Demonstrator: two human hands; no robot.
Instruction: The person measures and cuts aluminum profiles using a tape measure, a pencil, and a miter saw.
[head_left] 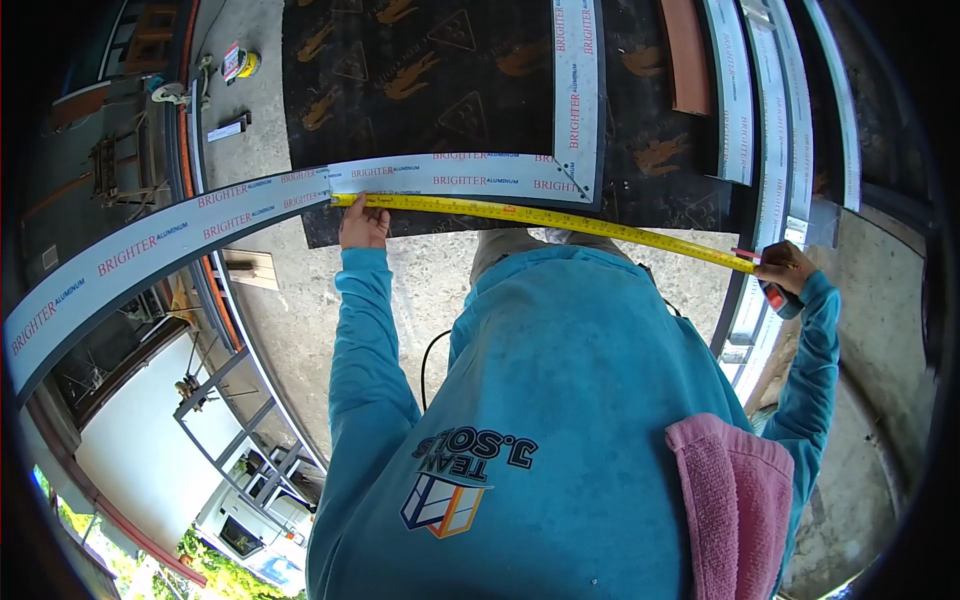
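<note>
A yellow tape measure blade [540, 217] stretches along the near edge of an aluminum frame [430, 175], which is covered in white film printed "BRIGHTER ALUMINUM". My left hand [366, 225] pinches the blade's end against the frame, close to a seam in the film. Off to the right, my right hand [785, 268] is closed around the tape measure's red and black case [782, 302]. A thin reddish stick [745, 253] pokes out beside its fingers. The frame's mitred corner [575, 180] lies between my hands, just beyond the blade.
Under the frame is a dark printed board [450, 90]. Several film-covered aluminum profiles [770, 110] and a brown bar [685, 55] lie at the right. A long profile [130, 250] reaches left. A yellow can [245, 65] stands on the concrete floor [300, 290].
</note>
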